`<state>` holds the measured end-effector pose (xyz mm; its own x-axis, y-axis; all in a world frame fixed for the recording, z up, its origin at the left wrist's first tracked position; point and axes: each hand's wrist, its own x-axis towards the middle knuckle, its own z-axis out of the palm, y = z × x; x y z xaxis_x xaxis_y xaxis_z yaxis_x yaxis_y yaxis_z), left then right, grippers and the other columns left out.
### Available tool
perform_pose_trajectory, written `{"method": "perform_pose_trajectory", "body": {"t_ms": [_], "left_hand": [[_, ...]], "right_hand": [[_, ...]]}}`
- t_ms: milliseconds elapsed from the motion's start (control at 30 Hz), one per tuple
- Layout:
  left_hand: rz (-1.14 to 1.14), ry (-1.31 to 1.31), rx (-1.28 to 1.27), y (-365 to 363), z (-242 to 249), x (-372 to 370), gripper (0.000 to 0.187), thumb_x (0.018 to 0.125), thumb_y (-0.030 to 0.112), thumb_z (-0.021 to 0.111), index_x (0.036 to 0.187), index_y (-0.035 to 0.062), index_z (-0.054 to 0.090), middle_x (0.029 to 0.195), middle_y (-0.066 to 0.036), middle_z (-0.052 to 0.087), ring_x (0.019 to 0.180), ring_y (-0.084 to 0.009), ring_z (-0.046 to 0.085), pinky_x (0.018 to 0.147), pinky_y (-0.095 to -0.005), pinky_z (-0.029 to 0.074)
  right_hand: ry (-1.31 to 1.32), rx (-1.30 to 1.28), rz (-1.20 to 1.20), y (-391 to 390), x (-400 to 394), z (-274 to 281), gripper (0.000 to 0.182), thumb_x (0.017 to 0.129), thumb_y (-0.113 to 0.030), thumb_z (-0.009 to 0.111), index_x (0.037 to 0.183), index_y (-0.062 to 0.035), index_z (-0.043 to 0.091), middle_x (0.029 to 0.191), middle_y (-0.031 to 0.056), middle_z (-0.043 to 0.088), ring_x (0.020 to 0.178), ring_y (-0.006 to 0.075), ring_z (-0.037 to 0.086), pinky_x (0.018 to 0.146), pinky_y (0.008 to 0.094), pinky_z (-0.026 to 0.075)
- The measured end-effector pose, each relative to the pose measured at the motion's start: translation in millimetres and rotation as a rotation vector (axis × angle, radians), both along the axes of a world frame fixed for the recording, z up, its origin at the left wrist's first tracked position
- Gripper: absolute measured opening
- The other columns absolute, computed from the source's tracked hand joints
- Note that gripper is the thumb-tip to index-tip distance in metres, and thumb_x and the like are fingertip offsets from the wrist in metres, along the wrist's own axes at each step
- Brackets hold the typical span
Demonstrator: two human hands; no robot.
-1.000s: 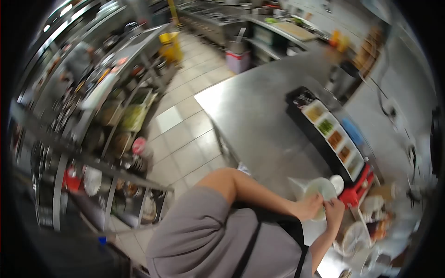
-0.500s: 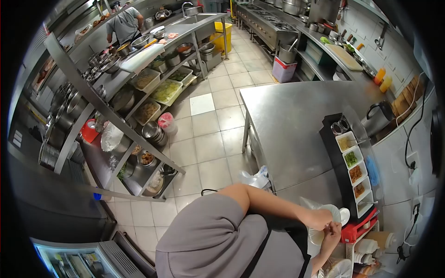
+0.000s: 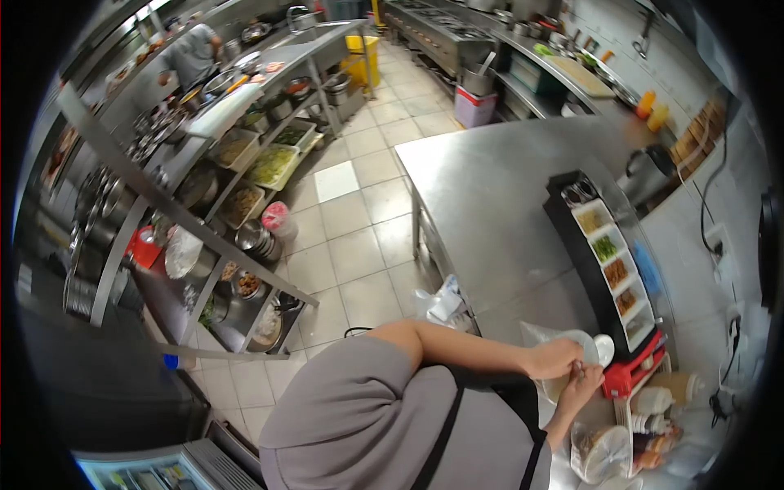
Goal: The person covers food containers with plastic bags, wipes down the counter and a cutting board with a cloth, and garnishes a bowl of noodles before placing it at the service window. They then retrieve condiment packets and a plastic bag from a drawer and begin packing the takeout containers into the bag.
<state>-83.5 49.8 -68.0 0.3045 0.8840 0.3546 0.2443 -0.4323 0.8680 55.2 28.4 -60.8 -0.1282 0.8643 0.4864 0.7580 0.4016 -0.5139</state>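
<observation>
My left hand [image 3: 555, 358] and my right hand [image 3: 583, 382] meet at the near right of the steel table, fingers pinched together. Between and below them is a clear plastic bag [image 3: 534, 332] with something pale in it; the fingers cover the part they grip. A small round white piece [image 3: 604, 349] sits just beyond the fingertips. Closer to my body, a second clear plastic wrapping [image 3: 600, 452] covers a round container.
A black topping holder [image 3: 563, 219] with several white tubs stands along the wall side. Beside my hands are a red object [image 3: 622, 380] and a basket of bottles [image 3: 653, 400]. A metal jug [image 3: 645, 175] stands farther back. Another person [image 3: 192, 57] works at the far left counter.
The view has shifted, so the surroundings sit farther left and higher. My hands stay together at the bag, with the right fingers slightly repositioned.
</observation>
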Motion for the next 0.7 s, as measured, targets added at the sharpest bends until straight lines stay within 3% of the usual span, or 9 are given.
{"method": "perform_pose_trajectory", "body": {"t_ms": [67, 167, 267, 300, 433, 533, 700], "left_hand": [[0.000, -0.014, 0.032, 1, -3, 0, 0.008, 0.071, 0.004, 0.054, 0.076, -0.0008, 0.057, 0.081, -0.019, 0.057, 0.079, -0.0375, 0.056, 0.071, -0.0423, 0.044], [0.027, 0.034, 0.052, -1, 5, -2, 0.007, 0.074, 0.005, 0.054, 0.077, -0.0002, 0.056, 0.080, -0.019, 0.057, 0.079, -0.0368, 0.056, 0.069, -0.0426, 0.044], [0.088, -0.021, -0.005, -1, 3, 0, 0.007, 0.075, 0.006, 0.054, 0.079, 0.0003, 0.055, 0.079, -0.018, 0.058, 0.078, -0.0361, 0.056, 0.067, -0.0427, 0.044], [0.068, -0.025, 0.067, 2, -2, 2, 0.007, 0.075, 0.006, 0.055, 0.079, 0.0006, 0.054, 0.078, -0.017, 0.057, 0.076, -0.0358, 0.056, 0.065, -0.0421, 0.045], [0.027, -0.056, 0.042, -10, 13, 0, 0.013, 0.075, 0.011, 0.059, 0.077, -0.0006, 0.053, 0.076, -0.017, 0.056, 0.072, -0.0353, 0.056, 0.063, -0.0407, 0.044], [0.090, 0.007, 0.091, -3, -1, 8, 0.014, 0.075, 0.011, 0.060, 0.078, -0.0008, 0.054, 0.076, -0.016, 0.055, 0.072, -0.0343, 0.055, 0.062, -0.0406, 0.044], [-0.026, 0.028, 0.146, 1, 8, 7, 0.011, 0.076, 0.009, 0.059, 0.075, 0.0002, 0.053, 0.076, -0.014, 0.054, 0.073, -0.0327, 0.054, 0.063, -0.0396, 0.043]], "right_hand": [[0.028, 0.000, 0.032, 0, -3, 1, 0.021, 0.084, -0.019, 0.055, 0.074, -0.0013, 0.051, 0.080, 0.0123, 0.048, 0.083, 0.0300, 0.042, 0.073, 0.0376, 0.033], [-0.028, -0.003, -0.008, 1, -2, 0, 0.025, 0.086, -0.021, 0.055, 0.073, 0.0003, 0.053, 0.073, 0.0110, 0.047, 0.074, 0.0254, 0.043, 0.069, 0.0345, 0.035], [0.149, -0.162, -0.104, -3, -6, 3, 0.024, 0.085, -0.020, 0.055, 0.071, -0.0007, 0.051, 0.073, 0.0096, 0.049, 0.073, 0.0245, 0.047, 0.069, 0.0372, 0.034], [0.162, -0.093, -0.125, -2, -7, 2, 0.022, 0.084, -0.018, 0.055, 0.071, -0.0004, 0.053, 0.071, 0.0088, 0.052, 0.066, 0.0238, 0.049, 0.066, 0.0359, 0.036], [0.274, -0.061, -0.189, -4, -12, 8, 0.019, 0.084, -0.015, 0.057, 0.074, 0.0007, 0.058, 0.067, 0.0122, 0.056, 0.062, 0.0259, 0.052, 0.061, 0.0338, 0.040], [0.165, -0.145, -0.206, -3, -6, 12, 0.014, 0.081, -0.011, 0.059, 0.075, 0.0014, 0.058, 0.066, 0.0129, 0.056, 0.060, 0.0245, 0.053, 0.058, 0.0333, 0.041], [0.365, -0.254, -0.223, -3, -5, 28, 0.008, 0.078, -0.003, 0.058, 0.072, 0.0016, 0.057, 0.067, 0.0135, 0.058, 0.059, 0.0230, 0.057, 0.059, 0.0316, 0.044]]}}
